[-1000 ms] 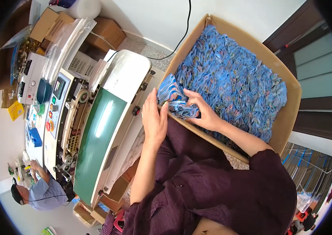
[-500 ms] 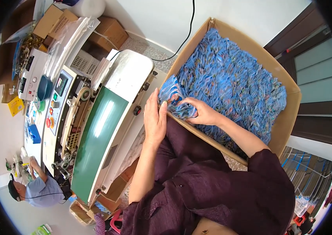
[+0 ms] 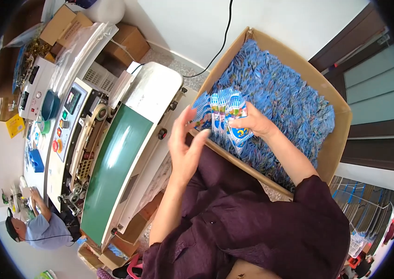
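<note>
A small fanned bunch of blue-and-white printed packets (image 3: 228, 116) is gripped in my right hand (image 3: 258, 123), its thumb across their front. They are above the near left part of a large cardboard box (image 3: 343, 109). My left hand (image 3: 184, 148) is at the box's left rim, thumb and fingers spread apart, with nothing visibly gripped. Beyond its fingertips, more blue striped packets (image 3: 201, 108) stand in the box's left corner. A dense mass of similar blue packets (image 3: 276, 88) fills much of the box.
To my left stands a machine with a green conveyor belt (image 3: 108, 172) and a control panel (image 3: 69, 111). Another person (image 3: 48, 228) works at the far left. A black cable (image 3: 225, 42) runs down the wall behind the box. At right is a wire rack (image 3: 367, 204).
My right hand has turned and raised the bunch of packets, showing their printed fronts. My left hand's thumb and fingers have spread wider at the box rim.
</note>
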Demonstrator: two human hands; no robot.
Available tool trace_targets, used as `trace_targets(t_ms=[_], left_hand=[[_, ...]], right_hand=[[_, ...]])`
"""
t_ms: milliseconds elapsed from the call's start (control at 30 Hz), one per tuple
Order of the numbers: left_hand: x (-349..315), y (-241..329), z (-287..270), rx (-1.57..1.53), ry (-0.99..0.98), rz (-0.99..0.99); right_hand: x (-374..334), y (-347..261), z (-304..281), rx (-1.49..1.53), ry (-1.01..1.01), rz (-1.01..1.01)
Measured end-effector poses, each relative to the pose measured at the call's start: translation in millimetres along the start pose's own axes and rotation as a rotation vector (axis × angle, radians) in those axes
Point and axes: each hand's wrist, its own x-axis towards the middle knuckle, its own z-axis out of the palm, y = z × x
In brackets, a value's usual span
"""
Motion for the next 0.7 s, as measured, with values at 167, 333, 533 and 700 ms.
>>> trace_targets(t_ms=[167,333,533,700], left_hand=[[34,8,1,0.053,-0.217,0.05],[67,19,-31,0.275,-0.1,0.093],[115,0,-76,0.546,0.099,0.2],[111,-26,-84,0.456,0.163,-0.047]], right_hand=[[30,-29,25,-0.236,0.054,-0.172],[95,-35,54,-0.325,0.042,-0.432],[185,-16,73,-0.28,-0.089,-0.478],[209,10,63,-0.307,-0.175,-0.227]])
